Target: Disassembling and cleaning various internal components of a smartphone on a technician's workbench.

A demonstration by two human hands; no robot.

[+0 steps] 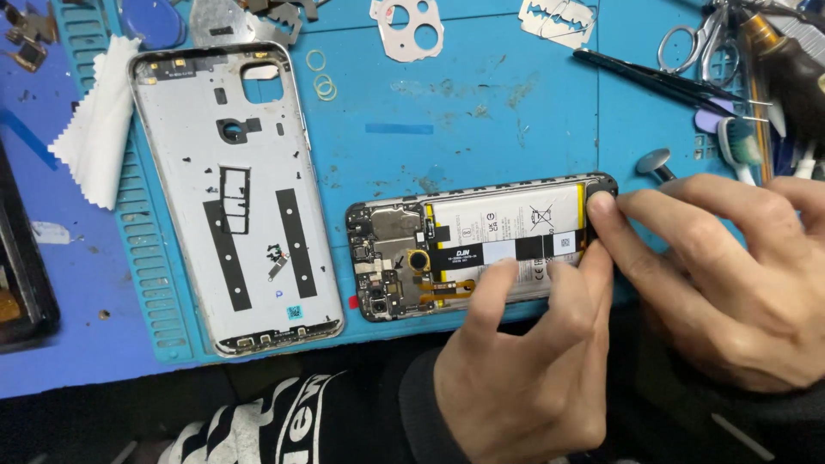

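an opened phone (464, 249), its pale flat battery and dark circuit board bare, lies lengthwise on the blue ribbed rubber mat (481, 112). the left hand (533, 369) rests its fingers on the phone's near long edge. the right hand (730, 275) pinches the phone's far-right corner with thumb and fingertip. left of the phone lies its grey plastic back cover (232, 198), inside up; beyond that, a white cloth (94, 120). metal tweezers (653, 77) lie above the phone.
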